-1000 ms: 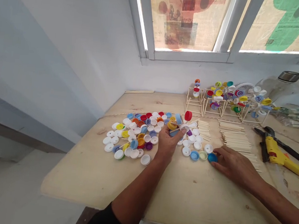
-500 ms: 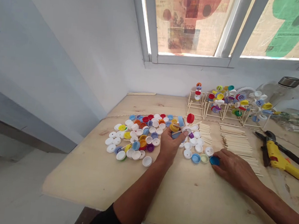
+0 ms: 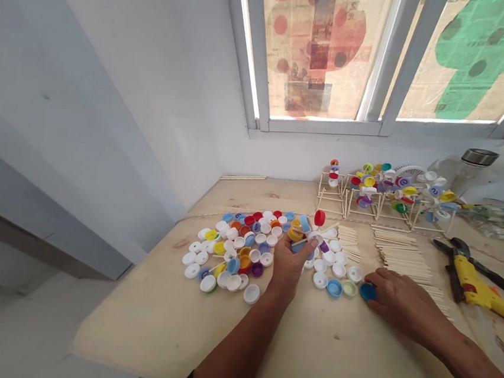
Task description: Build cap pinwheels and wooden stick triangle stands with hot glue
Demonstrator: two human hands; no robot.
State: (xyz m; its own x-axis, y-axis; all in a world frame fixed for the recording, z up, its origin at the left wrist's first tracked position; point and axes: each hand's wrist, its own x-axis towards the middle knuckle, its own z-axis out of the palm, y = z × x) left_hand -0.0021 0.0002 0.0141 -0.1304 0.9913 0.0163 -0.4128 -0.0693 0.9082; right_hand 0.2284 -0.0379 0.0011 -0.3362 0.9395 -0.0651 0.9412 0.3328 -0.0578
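My left hand point(image 3: 290, 264) is closed on a wheel-like assembly of sticks and bottle caps, with a red cap point(image 3: 319, 218) sticking up and blue, yellow and purple caps around it. On the table, my right hand point(image 3: 387, 291) has its fingertips closed on a dark blue cap point(image 3: 367, 291). Left of that cap lie a pale green cap point(image 3: 349, 288), a light blue cap point(image 3: 334, 288) and several white caps. Many loose caps of mixed colours, one a purple cap point(image 3: 257, 269), spread left of my left hand.
Rows of wooden sticks point(image 3: 399, 257) lie beyond my right hand. Stick frames holding cap wheels point(image 3: 364, 203) stand at the back. A yellow glue gun point(image 3: 470, 281) and black-jawed pliers are on the right, near a glass bottle point(image 3: 472, 168). The wooden table point(image 3: 142, 315) ends at the left.
The camera view has tilted up slightly, so the scene sits lower in the picture. Both hands keep nearly the same places and grips.
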